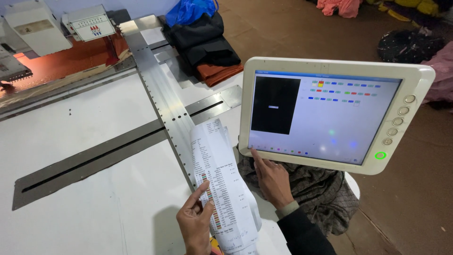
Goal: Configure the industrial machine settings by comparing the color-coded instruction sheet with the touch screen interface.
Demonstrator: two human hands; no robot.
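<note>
Paper sheet: you hold a printed sheet near the tabletop's front edge, by the right corner; it curls upward, covered in rows of small print with a column of coloured marks down its left side.
Left hand: your left hand is closed on the sheet's lower left edge, thumb on top, fingers behind, index finger lying along the coloured column.
Right hand: your right hand grips nothing; the index finger is stretched out with its tip touching the lower left corner of the screen, the other fingers curled loosely. A dark sleeve covers the wrist.
Screen: a white-framed touch screen stands at the tabletop's right edge, showing a black panel on its left and rows of small coloured blocks above; round buttons run down its right frame, the lowest ringed in green.
Cloth: a grey patterned cloth lies bunched under the screen, beside your right hand.
Tabletop: the white tabletop carries metal rails crossing near its middle.
Far edge: embroidery machine heads sit over red fabric at the far left corner; folded dark and orange clothes lie at the far right.
</note>
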